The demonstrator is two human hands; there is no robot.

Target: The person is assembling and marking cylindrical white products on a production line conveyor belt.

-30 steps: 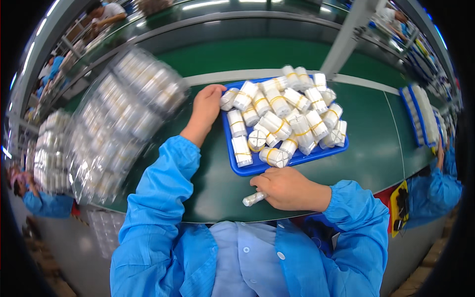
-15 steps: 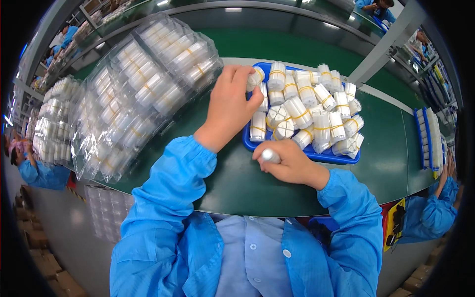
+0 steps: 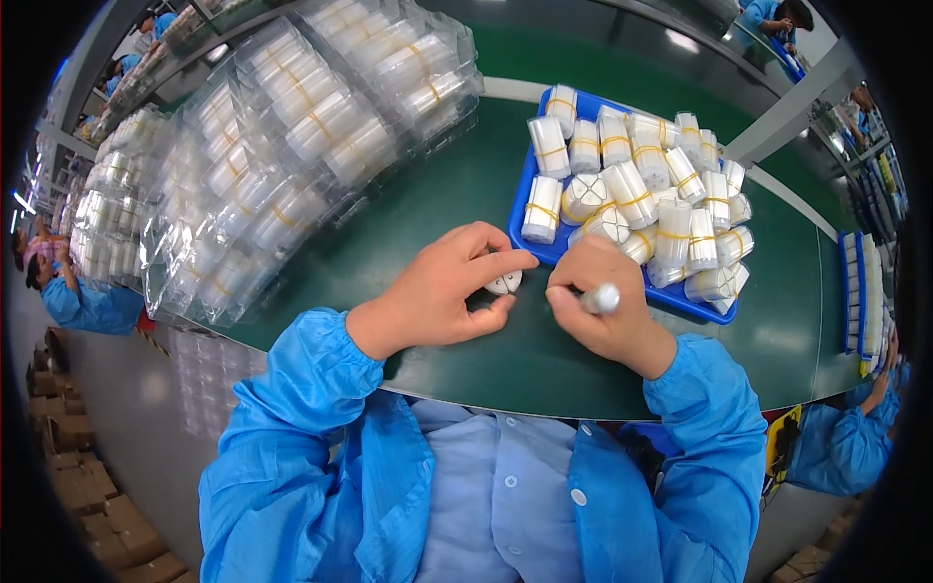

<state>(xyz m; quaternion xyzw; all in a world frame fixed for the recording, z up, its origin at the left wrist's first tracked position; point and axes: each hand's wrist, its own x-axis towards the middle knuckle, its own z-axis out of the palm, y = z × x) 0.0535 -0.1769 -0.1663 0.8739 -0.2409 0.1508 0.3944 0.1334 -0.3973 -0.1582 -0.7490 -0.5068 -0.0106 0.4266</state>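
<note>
Head: left hand [image 3: 442,291] now grips a white bundle [image 3: 504,283] outside blue tray [image 3: 546,253], marked end within reach of right hand [image 3: 627,325], clutching silvery pen-like stick [image 3: 601,298].

On a factory floor [image 3: 160,389], blue-clad co-workers [image 3: 841,447] flank left hand [image 3: 442,291] and right hand [image 3: 612,306] at a distance; banded white tubes [image 3: 630,194] heap a blue tray [image 3: 520,199] on a green worktable [image 3: 457,374] just beyond the right, with cardboard boxes [image 3: 126,517] stacked well left of the left.
</note>
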